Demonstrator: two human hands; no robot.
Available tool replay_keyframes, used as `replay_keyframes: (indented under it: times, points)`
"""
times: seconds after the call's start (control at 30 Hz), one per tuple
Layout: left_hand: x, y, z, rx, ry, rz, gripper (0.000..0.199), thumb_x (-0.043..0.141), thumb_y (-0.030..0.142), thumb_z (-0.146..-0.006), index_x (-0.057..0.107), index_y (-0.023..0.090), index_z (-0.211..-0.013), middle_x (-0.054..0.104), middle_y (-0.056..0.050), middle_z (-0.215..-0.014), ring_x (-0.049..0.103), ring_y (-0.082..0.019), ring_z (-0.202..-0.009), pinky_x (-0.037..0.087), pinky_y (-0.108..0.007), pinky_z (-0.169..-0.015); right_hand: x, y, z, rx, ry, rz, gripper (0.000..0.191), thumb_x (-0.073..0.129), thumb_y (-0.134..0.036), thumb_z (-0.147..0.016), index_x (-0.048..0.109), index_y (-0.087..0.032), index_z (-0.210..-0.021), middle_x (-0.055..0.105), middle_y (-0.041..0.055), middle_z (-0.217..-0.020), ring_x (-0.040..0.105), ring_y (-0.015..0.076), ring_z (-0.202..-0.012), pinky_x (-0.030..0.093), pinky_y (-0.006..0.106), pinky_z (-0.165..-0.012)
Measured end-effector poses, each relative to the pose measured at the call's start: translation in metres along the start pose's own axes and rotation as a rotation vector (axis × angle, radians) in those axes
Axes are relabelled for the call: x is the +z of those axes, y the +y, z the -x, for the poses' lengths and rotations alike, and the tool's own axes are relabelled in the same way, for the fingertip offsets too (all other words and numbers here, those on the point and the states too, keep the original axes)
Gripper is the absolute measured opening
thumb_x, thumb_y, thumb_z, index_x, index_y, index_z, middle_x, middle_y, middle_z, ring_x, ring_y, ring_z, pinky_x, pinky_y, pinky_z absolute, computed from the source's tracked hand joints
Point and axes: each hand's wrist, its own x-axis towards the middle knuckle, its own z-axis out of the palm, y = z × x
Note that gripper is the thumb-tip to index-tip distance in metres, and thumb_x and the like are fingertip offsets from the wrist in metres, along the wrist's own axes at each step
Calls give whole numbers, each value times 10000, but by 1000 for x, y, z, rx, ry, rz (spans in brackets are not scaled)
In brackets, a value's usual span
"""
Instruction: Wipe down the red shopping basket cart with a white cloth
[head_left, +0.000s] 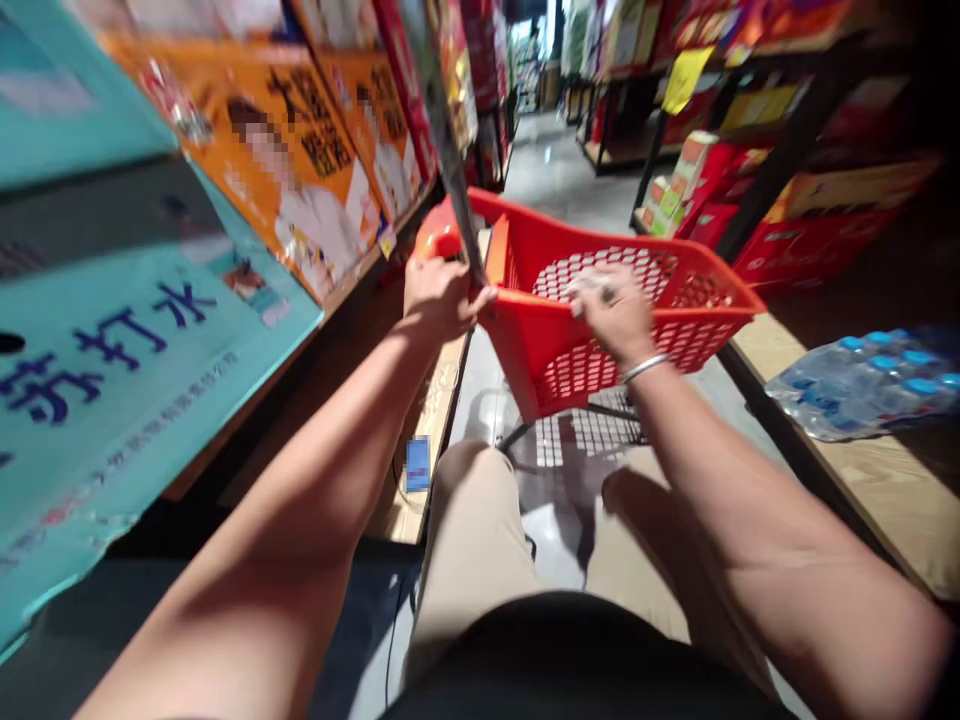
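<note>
Glossy floor (551, 150) | perforated plastic basket (517, 350) | left hand (441, 295) grips it | right hand (621, 315): can't tell

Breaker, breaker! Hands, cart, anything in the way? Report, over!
Left hand at left end of red shopping cart; right hand at its near rim; grips unclear. Metal pole slants close by left hand. Wrapped bottle pack on right-hand shelf.

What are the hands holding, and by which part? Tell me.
The left hand holds the basket at its left end. The right hand is at the near rim; grip unclear.
</note>
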Motion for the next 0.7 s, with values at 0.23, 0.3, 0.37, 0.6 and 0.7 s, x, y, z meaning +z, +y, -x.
replay_keyframes:
  times: [0.23,0.3,0.37,0.6,0.7]
  points:
    - [4,-10,-3,60,46,-32,383,433,482,-956,686,200,-1010,751,-111,-1005,650,-313,-986,360,-415,-848,53,-99,-7,-155,-231,-89,389,624,-292,-868,623,-290,-1257,671,47,-1252,647,249,-1079,527,388,-946]
    - [1,-10,-2,80,33,-15,360,437,464,-946,683,210,-1014,750,-109,-1025,649,-313,-997,367,-425,-871,42,-88,-9,-246,-312,-67,385,606,-221,-855,658,-313,-1225,669,31,-1240,638,238,-1076,518,366,-939]
    - [0,-11,-1,89,28,-1,372,443,489,-940,685,212,-998,746,-116,-1024,645,-318,-992,364,-438,-889,23,-63,-8,-254,-335,-31,359,583,-174,-844,693,-305,-1159,685,26,-1182,639,222,-1050,511,343,-922]
    - [9,-13,-2,91,99,27,451,455,622,-908,681,240,-990,719,-110,-1034,600,-346,-1023,332,-457,-892,-74,52,1,-2,-226,341,235,593,-324,-879,742,-287,-1057,734,39,-1093,630,265,-1042,420,434,-961]
    - [12,-12,-3,73,95,-7,447,477,638,-888,662,241,-972,715,-103,-1013,595,-343,-999,324,-457,-882,-96,75,1,180,-118,474,251,620,-376,-852,743,-296,-1057,736,44,-1119,613,310,-1062,367,506,-992]
